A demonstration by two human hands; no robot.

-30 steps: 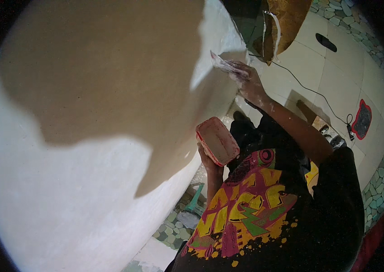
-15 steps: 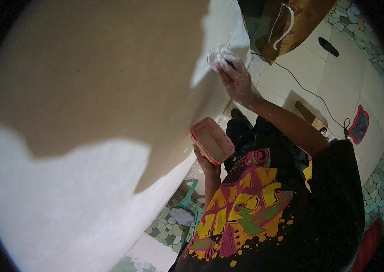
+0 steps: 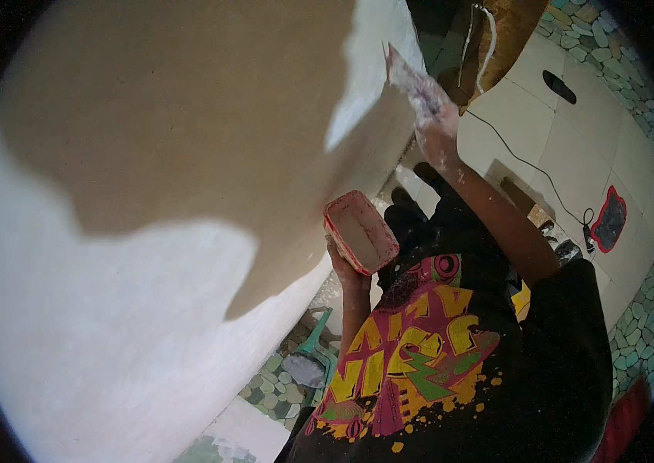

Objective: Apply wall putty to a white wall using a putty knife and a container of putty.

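Up against the wall [image 3: 150, 154], my right hand [image 3: 436, 127] is stretched out with one flat putty blade [image 3: 408, 77] gripped in it; my fingers [image 3: 429, 104] are clenched around the handle, smeared white, and the blade tip lies against the wall where a white patch meets the tan part. One wall fills most of my view, and I count two large white areas on it: the broad one along the lower left and a smaller one near the top edge, right by the blade. The rest of it is tan.

My left hand [image 3: 348, 272] sits close to my chest, fingers curled under one pink rectangular tub [image 3: 361, 233], grasping it from below. The tub is tilted, its open side turned toward the wall, its inside coated white. It hangs well apart from the blade, just beside the wall.

Down on the floor [image 3: 574, 147] of pale tiles I see one black cable [image 3: 527, 166] running across, one red-rimmed dark object [image 3: 610, 220] near the right edge, and one small dark oval thing [image 3: 558, 86] further up. One green plastic stool [image 3: 308, 359] stands near the foot of the wall, on the pebble-patterned strip. My black shirt [image 3: 419, 355] carries one bright print in yellow, pink and green. What else lies by the cable's end is too small to tell.
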